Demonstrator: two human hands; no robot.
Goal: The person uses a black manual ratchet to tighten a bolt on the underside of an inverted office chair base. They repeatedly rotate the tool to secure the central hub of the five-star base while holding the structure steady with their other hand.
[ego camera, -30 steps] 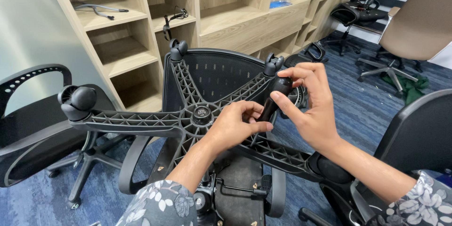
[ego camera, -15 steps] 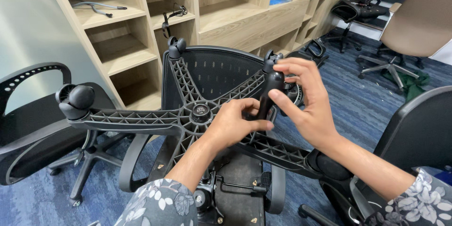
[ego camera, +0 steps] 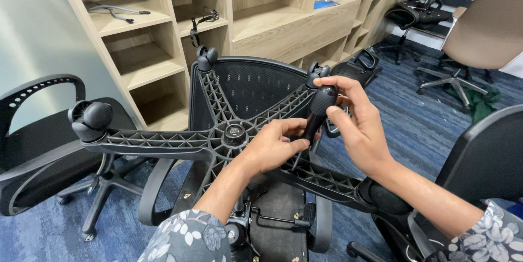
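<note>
An upturned black office chair shows its five-arm star base [ego camera: 163,141], with the hub [ego camera: 234,131] in the middle of the view. Casters sit on the arm ends at the left [ego camera: 90,120], the back [ego camera: 207,57] and the back right [ego camera: 315,71]. My right hand [ego camera: 359,125] wraps the rounded black handle of a slim tool [ego camera: 321,103]. My left hand [ego camera: 272,147] pinches the tool's lower shaft just above the near right arm [ego camera: 321,177]. The tool's tip is hidden behind my left fingers.
Wooden shelving [ego camera: 147,19] stands behind the chair with cables on it. Another black chair [ego camera: 32,147] is at the left and a dark chair back [ego camera: 485,158] at the right. A tan chair [ego camera: 485,27] and more chairs stand far right on blue carpet [ego camera: 414,125].
My right fingers have shifted slightly on the tool's handle. Both hands and the tool stay over the same arm of the base.
</note>
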